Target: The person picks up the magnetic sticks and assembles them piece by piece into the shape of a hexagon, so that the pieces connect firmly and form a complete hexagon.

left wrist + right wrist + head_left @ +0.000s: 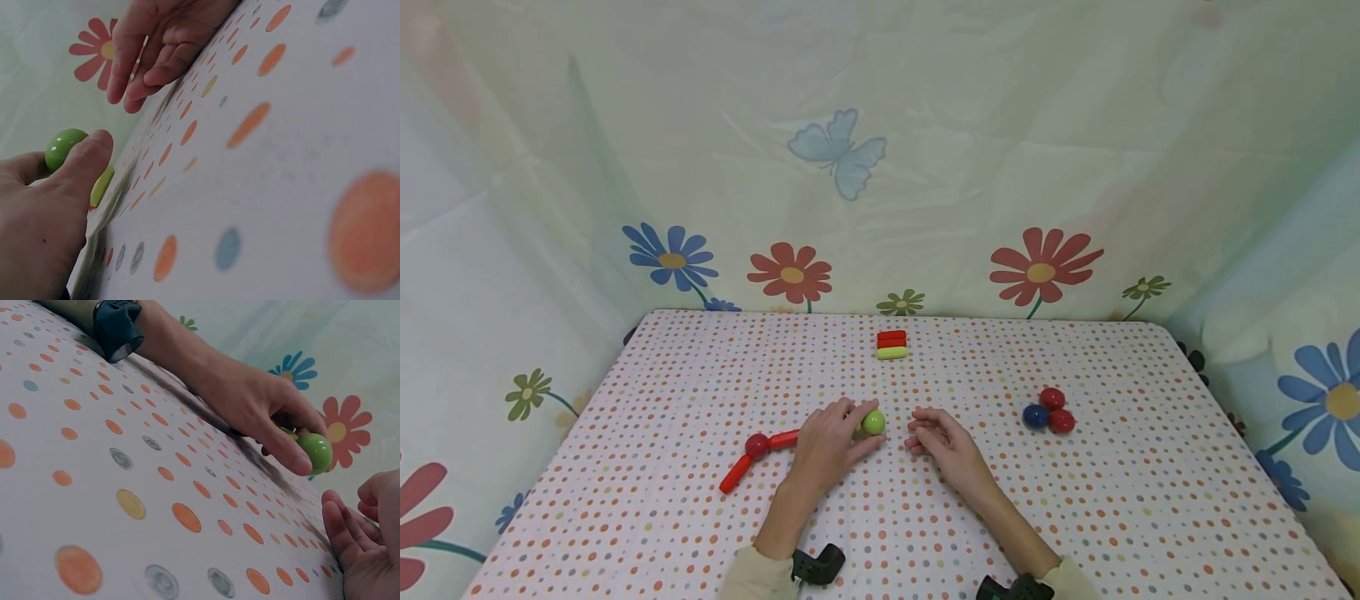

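With my left hand (831, 442) I grip a green ball (873, 422) mid-tabletop (895, 542), seemingly steadying it; a red ball-and-rod chain (757, 446) stretches toward the left edge. My right hand (951, 454), loosely bent, holds nothing. Three balls (1054, 402) sit rightward, three rods (891, 343) near the far edge, apparently sorted by kind.

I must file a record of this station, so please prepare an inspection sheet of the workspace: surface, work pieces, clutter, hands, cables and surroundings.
Surface: table, white with coloured dots.
Job's things: red ball with two red sticks meeting it at an angle; green ball to their right.
Clutter: three sticks side by side at the back, two red, one yellow-green; three balls grouped at right, two red, one blue.
Hands: left hand holds the green ball; right hand nearby, holding nothing visible; black devices on both wrists.
Cables: nothing seen.
Surroundings: backdrop printed with flowers and a butterfly.
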A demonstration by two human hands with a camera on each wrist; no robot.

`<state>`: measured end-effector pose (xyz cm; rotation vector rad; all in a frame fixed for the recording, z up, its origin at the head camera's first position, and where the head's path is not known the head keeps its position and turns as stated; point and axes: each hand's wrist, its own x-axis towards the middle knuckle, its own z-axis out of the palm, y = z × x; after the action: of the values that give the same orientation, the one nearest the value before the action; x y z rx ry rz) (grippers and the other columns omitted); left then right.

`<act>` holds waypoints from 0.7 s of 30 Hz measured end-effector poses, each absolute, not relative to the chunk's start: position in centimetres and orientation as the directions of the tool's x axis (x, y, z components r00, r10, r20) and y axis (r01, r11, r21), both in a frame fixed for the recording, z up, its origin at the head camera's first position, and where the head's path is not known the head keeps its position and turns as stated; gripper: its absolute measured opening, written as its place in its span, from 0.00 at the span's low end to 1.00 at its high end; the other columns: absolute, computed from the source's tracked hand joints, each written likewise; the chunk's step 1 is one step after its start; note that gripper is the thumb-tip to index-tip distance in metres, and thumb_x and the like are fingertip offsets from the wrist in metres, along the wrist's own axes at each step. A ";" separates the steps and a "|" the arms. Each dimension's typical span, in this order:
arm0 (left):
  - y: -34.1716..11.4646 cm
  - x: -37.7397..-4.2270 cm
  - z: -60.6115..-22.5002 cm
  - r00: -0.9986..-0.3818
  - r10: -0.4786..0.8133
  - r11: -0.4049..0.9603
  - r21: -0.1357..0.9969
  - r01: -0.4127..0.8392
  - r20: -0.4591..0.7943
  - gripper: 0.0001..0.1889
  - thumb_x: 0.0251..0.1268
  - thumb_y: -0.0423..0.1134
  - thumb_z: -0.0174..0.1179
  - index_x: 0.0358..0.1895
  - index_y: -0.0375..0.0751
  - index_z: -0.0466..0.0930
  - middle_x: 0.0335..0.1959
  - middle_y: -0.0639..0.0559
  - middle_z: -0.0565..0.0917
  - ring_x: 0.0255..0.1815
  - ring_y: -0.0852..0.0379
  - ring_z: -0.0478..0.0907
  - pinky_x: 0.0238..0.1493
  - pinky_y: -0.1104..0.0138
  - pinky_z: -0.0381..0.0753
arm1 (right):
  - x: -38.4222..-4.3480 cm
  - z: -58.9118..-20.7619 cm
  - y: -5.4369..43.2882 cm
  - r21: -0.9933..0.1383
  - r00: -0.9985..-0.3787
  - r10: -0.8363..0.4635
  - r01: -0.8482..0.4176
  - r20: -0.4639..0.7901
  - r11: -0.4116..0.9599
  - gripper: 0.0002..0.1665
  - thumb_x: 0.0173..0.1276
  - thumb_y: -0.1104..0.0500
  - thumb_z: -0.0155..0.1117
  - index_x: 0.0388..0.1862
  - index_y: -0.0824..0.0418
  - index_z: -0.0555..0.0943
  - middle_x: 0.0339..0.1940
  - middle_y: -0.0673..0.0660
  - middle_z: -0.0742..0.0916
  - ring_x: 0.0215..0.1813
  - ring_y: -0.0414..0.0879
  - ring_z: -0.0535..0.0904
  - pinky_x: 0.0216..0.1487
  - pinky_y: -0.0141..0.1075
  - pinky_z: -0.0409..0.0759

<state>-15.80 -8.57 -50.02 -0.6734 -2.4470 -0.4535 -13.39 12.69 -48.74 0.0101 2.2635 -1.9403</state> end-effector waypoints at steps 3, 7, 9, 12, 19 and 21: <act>-8.5 -15.8 -50.1 -0.723 0.359 0.821 0.170 0.546 0.590 0.24 0.52 0.58 0.70 0.52 0.55 0.82 0.33 0.60 0.80 0.28 0.65 0.74 0.27 0.75 0.66 | -13.4 -48.7 12.7 -0.982 -0.987 -0.101 0.112 -0.129 0.154 0.19 0.74 0.60 0.54 0.62 0.60 0.72 0.54 0.61 0.82 0.47 0.45 0.83 0.48 0.30 0.83; -8.5 -15.8 -50.2 -0.732 0.357 0.830 0.163 0.534 0.581 0.19 0.54 0.56 0.68 0.48 0.56 0.82 0.31 0.61 0.82 0.29 0.65 0.76 0.28 0.73 0.69 | -13.4 -48.7 12.7 -0.981 -0.987 -0.100 0.110 -0.127 0.157 0.19 0.74 0.59 0.55 0.61 0.60 0.72 0.54 0.61 0.82 0.47 0.46 0.83 0.47 0.30 0.82; -8.5 -15.8 -50.2 -0.733 0.354 0.833 0.160 0.529 0.581 0.18 0.53 0.55 0.67 0.47 0.56 0.83 0.29 0.61 0.82 0.28 0.65 0.75 0.29 0.72 0.69 | -13.4 -48.6 12.7 -0.981 -0.987 -0.098 0.108 -0.125 0.160 0.19 0.74 0.59 0.55 0.61 0.60 0.72 0.53 0.61 0.82 0.47 0.46 0.83 0.47 0.30 0.82; -8.5 -15.8 -50.3 -0.728 0.347 0.834 0.160 0.527 0.591 0.17 0.52 0.54 0.67 0.45 0.56 0.83 0.28 0.62 0.82 0.27 0.64 0.74 0.29 0.71 0.70 | -13.3 -48.5 12.7 -0.982 -0.987 -0.099 0.108 -0.124 0.156 0.19 0.74 0.59 0.55 0.61 0.61 0.72 0.53 0.62 0.82 0.47 0.47 0.83 0.47 0.30 0.82; -8.5 -15.5 -50.1 -0.754 0.340 0.845 0.170 0.508 0.562 0.16 0.52 0.54 0.66 0.43 0.56 0.83 0.28 0.61 0.82 0.28 0.63 0.74 0.34 0.67 0.75 | -13.3 -48.4 12.6 -0.982 -0.988 -0.097 0.106 -0.122 0.154 0.19 0.74 0.59 0.56 0.61 0.61 0.73 0.52 0.61 0.83 0.47 0.47 0.83 0.47 0.30 0.83; -8.5 -15.5 -50.0 -0.760 0.339 0.849 0.167 0.501 0.554 0.16 0.52 0.54 0.66 0.43 0.55 0.83 0.28 0.60 0.82 0.28 0.63 0.75 0.35 0.66 0.76 | -13.3 -48.5 12.6 -0.982 -0.988 -0.094 0.107 -0.123 0.156 0.19 0.73 0.59 0.56 0.61 0.61 0.73 0.51 0.61 0.83 0.47 0.47 0.83 0.46 0.30 0.83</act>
<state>-15.48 -8.54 -50.05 -0.6144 -2.5049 -0.4182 -13.28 12.59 -48.48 0.0133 2.2652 -1.9462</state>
